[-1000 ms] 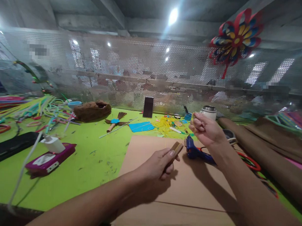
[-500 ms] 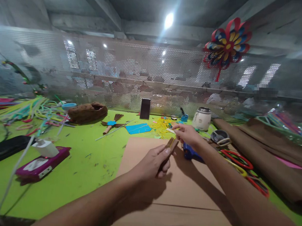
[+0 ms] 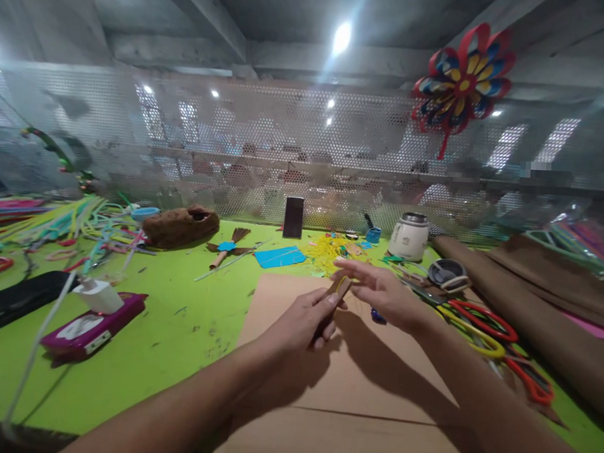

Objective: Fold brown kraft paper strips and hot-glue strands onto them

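Head view: left hand [image 3: 308,319] clasping one brown piece [image 3: 344,290]; right hand [image 3: 385,295] loosely bent, grip unclear

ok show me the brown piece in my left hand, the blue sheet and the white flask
brown piece [image 3: 344,291], head view, exposed upper end
blue sheet [image 3: 281,255], head view, flat middle
white flask [image 3: 408,240], head view, body side

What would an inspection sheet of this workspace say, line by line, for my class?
Surface: green table, with a brown sheet laid on it.
In hand: brown piece, partly yellow.
Clutter: yellow scraps beyond the sheet; scissors to the right.
Hands: left hand grips the brown piece; right hand at its tip, contact unclear.
Cables: white cable, near the white plug.
Surroundings: perforated panel behind; flower ornament above.
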Demonstrator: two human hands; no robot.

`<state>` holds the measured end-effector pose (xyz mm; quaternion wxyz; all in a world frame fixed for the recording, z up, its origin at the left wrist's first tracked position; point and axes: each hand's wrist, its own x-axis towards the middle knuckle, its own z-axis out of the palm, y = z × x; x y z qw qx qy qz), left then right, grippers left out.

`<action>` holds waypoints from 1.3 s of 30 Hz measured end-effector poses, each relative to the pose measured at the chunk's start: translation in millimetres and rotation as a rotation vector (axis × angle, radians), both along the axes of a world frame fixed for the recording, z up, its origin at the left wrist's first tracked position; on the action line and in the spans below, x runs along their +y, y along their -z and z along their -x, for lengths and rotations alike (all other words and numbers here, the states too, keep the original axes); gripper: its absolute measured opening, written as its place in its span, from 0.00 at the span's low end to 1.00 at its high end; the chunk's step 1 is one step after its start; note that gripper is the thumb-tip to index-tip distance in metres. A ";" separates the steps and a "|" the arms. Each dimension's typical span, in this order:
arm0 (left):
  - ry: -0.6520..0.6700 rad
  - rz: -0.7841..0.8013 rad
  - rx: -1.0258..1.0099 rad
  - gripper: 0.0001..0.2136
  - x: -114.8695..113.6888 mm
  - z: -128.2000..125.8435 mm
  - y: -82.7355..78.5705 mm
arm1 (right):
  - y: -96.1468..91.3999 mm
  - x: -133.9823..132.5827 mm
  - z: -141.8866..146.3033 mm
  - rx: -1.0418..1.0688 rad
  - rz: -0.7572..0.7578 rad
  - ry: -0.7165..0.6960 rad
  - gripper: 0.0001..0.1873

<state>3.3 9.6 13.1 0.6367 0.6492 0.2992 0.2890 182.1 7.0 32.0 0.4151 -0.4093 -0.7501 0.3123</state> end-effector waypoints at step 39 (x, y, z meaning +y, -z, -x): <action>-0.216 0.179 -0.226 0.14 11.8 6.4 -0.4 | 34.0 -45.1 43.7 -0.271 -0.052 0.156 0.14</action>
